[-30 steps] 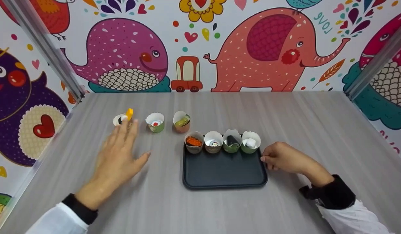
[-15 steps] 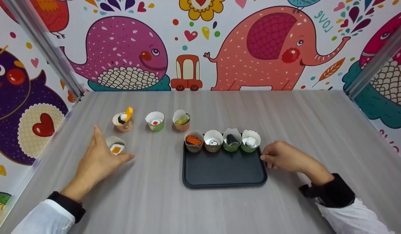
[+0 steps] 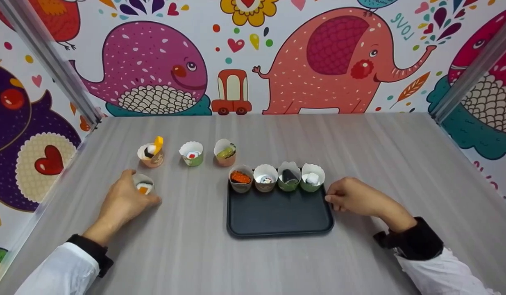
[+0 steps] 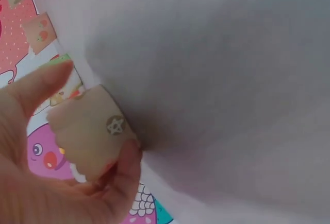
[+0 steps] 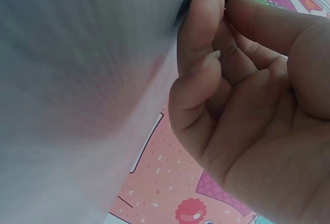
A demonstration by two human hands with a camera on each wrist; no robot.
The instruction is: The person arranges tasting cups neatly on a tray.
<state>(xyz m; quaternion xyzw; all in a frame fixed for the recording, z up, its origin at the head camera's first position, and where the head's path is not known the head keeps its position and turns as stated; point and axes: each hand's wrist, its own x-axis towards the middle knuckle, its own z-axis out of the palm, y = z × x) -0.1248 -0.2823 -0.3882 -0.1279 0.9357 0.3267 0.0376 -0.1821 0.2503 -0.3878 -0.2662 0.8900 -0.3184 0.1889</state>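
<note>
At the left, my left hand (image 3: 128, 196) curls round a paper baking cup (image 4: 95, 126) that holds a white piece with an orange patch (image 3: 144, 189). In the left wrist view, a fingertip lies against the cup's lower side and the thumb stands beside its upper side. My right hand (image 3: 353, 196) pinches the right edge of a dark tray (image 3: 279, 217) between thumb and fingers. Along the tray's back edge stand several paper cups: one with an orange-topped piece (image 3: 240, 177), one with a small speckled piece (image 3: 265, 180), one with a black piece (image 3: 289, 176), one with a white piece (image 3: 311, 179).
Behind the left hand stand three more cups: one with a black, white and yellow piece (image 3: 152, 157), one with a red-and-white piece (image 3: 191, 155) and one with a green piece (image 3: 225, 153). Printed walls with cartoon animals border the grey table (image 3: 359, 139) at the back and sides.
My left hand has moved back toward me from the yellow-topped cup to the cup with the orange patch, and its fingers have drawn in round it. My right hand stays at the tray.
</note>
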